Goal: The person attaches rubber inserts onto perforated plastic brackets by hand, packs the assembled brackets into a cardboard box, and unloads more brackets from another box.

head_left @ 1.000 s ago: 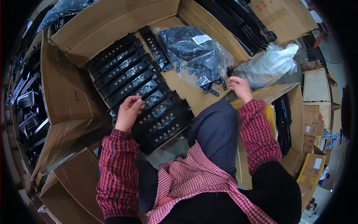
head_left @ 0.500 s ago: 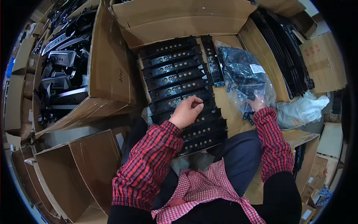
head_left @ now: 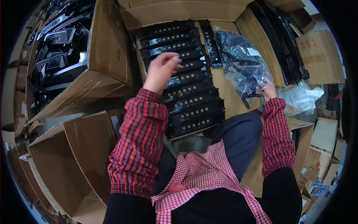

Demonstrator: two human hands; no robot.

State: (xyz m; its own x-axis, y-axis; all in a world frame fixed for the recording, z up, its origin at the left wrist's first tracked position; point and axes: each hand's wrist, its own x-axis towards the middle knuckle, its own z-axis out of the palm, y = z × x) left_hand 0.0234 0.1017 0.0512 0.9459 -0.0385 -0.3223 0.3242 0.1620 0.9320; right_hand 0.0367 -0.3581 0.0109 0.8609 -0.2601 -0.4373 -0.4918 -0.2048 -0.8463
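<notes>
My left hand (head_left: pixel 163 70) hovers over a row of black perforated metal brackets (head_left: pixel 186 89) laid side by side in a cardboard box. Its thumb and fingertips are pinched together; whatever they hold is too small to make out. At the lower end of a clear plastic bag (head_left: pixel 244 56) is my right hand (head_left: pixel 267 90), its fingers curled and partly behind the plastic. Small black parts fill the bag, and a few black pieces (head_left: pixel 246 103) stick out at its mouth beside my right fingers. One more bracket (head_left: pixel 211 44) lies lengthwise between the row and the bag.
To the left stands a tall carton (head_left: pixel 108 48) beside a heap of black metal parts (head_left: pixel 59 56). An open carton (head_left: pixel 71 149) is at lower left. Long black panels (head_left: pixel 285 44) lean on the right, above a white plastic bag (head_left: pixel 300 99).
My left hand has moved up and left over the brackets, still pinched. My right hand has drawn back toward the bag's mouth. The view has shifted, so the box sits higher in frame.
</notes>
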